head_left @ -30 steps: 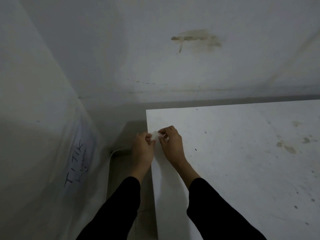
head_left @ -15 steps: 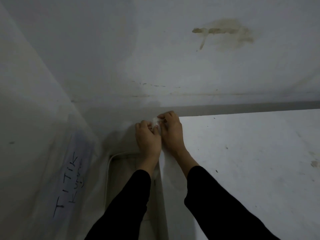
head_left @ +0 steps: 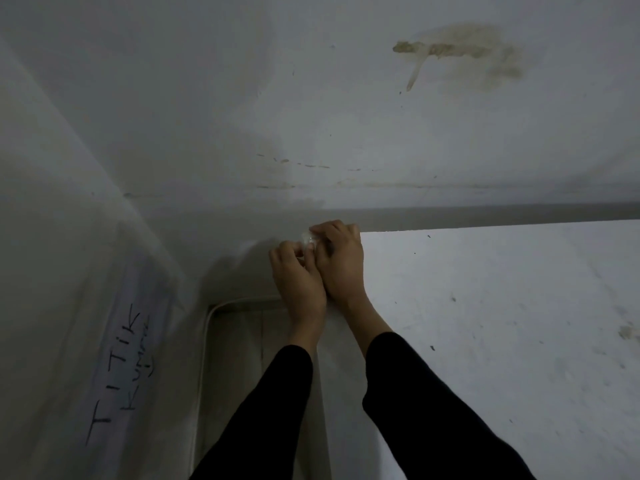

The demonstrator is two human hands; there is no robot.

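Whitish scrap (head_left: 307, 239) pinched between left hand (head_left: 298, 284) and right hand (head_left: 341, 263).

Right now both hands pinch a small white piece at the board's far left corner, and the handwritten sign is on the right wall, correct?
Not quite. The sign is on the left wall, not the right, as the head view shows. The rest holds: the left hand and right hand both pinch the small white piece at the far left corner of the board.

Handwritten "TITIK" stands on the white sheet (head_left: 131, 341); smaller writing beneath is illegible.
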